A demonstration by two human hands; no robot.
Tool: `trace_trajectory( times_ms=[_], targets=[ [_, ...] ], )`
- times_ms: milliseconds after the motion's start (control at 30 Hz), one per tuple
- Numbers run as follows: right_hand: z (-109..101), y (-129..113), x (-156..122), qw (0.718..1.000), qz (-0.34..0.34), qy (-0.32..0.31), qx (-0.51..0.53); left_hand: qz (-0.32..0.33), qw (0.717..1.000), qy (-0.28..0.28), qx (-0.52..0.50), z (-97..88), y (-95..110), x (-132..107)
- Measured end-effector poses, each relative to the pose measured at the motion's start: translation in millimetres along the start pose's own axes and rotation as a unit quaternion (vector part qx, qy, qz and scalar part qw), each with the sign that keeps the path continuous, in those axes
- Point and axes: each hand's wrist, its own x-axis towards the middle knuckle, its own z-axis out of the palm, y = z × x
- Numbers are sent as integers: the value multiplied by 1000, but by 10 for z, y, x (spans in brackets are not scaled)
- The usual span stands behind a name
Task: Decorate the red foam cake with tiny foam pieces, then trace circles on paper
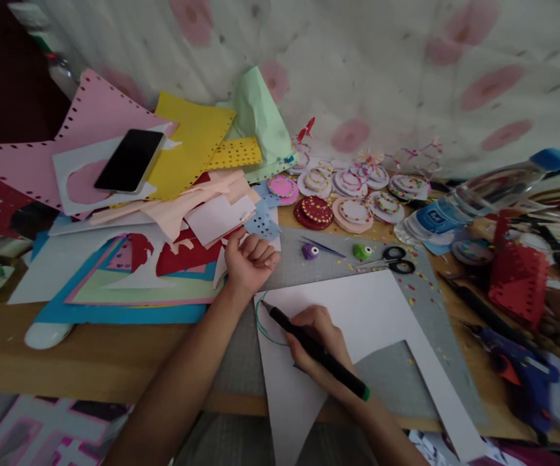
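My right hand (319,343) grips a black marker (316,350) with a green end, its tip resting on a white sheet of paper (372,310) beside a green curved line (260,323) drawn at the sheet's left edge. The sheet has a large piece cut out of its lower side and lies on a grey cutting mat (396,375). My left hand (249,259) is curled into a fist at the sheet's upper left corner, knuckles on the mat, next to a heap of coloured paper scraps (183,213). Nothing shows inside that fist.
A phone (130,160) lies on pink and yellow sheets at the back left. Several decorated paper discs (352,210), small punches (362,251) and scissors (396,259) sit behind the mat. A water bottle (478,194), red paper (517,278) and a blue glue gun (517,362) crowd the right.
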Motion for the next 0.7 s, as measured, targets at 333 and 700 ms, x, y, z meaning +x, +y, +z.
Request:
trace_trajectory(
  times_ms=[333,700],
  targets=[
    [34,62,-17,1000,12,24,5,6,1000,6,8,6,-1,9],
    [34,181,-109,997,29,65,21,6,1000,0,8,-9,-1,21]
  ],
)
